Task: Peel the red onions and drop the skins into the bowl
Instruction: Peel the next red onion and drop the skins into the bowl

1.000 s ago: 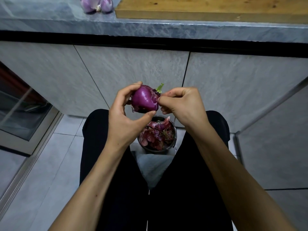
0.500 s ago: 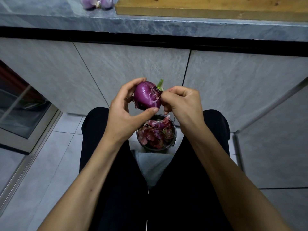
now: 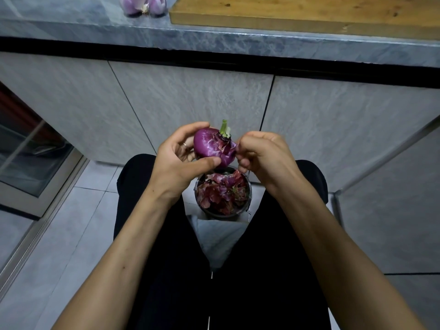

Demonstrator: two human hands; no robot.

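A purple red onion [image 3: 209, 146] with a short green sprout on top is held in the air above my lap. My left hand [image 3: 177, 163] grips it from the left, thumb under it and fingers curled over its back. My right hand [image 3: 263, 156] pinches a flap of skin at the onion's right side. Directly below, a dark round bowl [image 3: 247, 206] heaped with red onion skins [image 3: 221, 194] sits between my knees.
Above runs a grey stone counter edge [image 3: 238, 44] with peeled onions [image 3: 142, 5] at the top left and a wooden cutting board [image 3: 309, 13] to their right. Grey cabinet doors face me. A glass-fronted unit [image 3: 31, 158] stands low on the left over tiled floor.
The onion has turned in my left hand so the sprout points up. My right hand has shifted to the onion's lower right side and pulls at the skin there.
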